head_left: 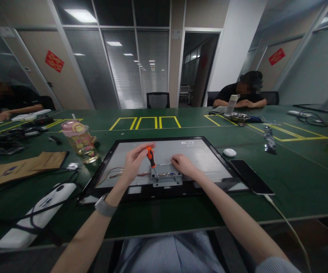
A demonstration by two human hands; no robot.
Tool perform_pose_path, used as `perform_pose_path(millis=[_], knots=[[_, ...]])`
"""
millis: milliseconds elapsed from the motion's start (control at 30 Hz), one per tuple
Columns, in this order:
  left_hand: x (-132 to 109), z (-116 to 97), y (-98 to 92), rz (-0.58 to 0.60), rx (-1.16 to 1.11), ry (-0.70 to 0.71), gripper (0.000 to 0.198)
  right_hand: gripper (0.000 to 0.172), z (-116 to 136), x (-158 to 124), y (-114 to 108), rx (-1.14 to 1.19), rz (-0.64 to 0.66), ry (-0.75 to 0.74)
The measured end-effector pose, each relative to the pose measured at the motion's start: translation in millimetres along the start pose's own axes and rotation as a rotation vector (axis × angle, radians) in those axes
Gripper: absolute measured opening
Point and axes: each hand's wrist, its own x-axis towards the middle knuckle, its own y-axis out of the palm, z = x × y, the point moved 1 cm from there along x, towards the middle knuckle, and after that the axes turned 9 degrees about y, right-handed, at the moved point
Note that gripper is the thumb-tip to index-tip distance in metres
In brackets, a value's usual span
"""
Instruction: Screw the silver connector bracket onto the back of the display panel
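Screwdriver (150, 156): light, rigid; left hand (132, 163) closed around orange handle, tip on metal bracket (166, 177). Right hand (182, 165) open, fingertips resting on monitor back panel (200, 151); thin, fragile.

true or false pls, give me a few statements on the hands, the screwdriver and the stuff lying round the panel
1. The left hand grips the orange-handled screwdriver. True.
2. The right hand holds the black phone. False: it rests open on the metal back of the panel; the phone lies on the table, right of the panel.
3. The screwdriver tip points down at the small metal bracket near the panel's near edge. True.
4. The pink-lidded bottle stands right of the panel. False: it stands to its left.
5. A white mouse lies just beyond the phone. True.
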Motion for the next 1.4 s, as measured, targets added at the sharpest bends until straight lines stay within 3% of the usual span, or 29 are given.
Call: perform_pose_path(millis=[67,333,467,633,867,1067,1233,1400], knots=[[-1.2,-0.5,0.7,-0.006,0.002,-0.006,0.025,0.022,-0.2,0.1,-0.1,-0.002,0.003,0.000],[-3.2,-4.7,6.1,-0.122,0.243,0.193,0.011,0.022,-3.3,2.2,5.9,-0.019,-0.018,-0.022],[-4.9,-6.8,6.4,-0.121,0.273,0.173,0.014,0.021,-3.8,2.7,6.7,-0.014,-0.016,-0.017],[-6.7,-1.2,5.3,-0.066,0.061,0.072,0.027,0.022,-3.7,2.9,6.3,0.000,-0.010,-0.008],[-7.0,-7.8,7.2,-0.086,0.238,0.142,0.018,0.022,-4.2,1.9,6.3,0.003,-0.019,-0.022],[-9.8,-7.1,8.8,-0.077,0.078,0.096,0.026,0.022,-4.9,2.3,7.1,0.017,-0.036,-0.024],[-7.4,-7.1,9.1,-0.119,0.235,0.191,0.014,0.020,-5.4,2.4,7.4,0.026,-0.025,-0.030],[-8.7,-3.9,7.9,-0.078,0.314,0.193,0.024,0.021,-5.5,2.2,6.9,0.016,-0.024,-0.023]])
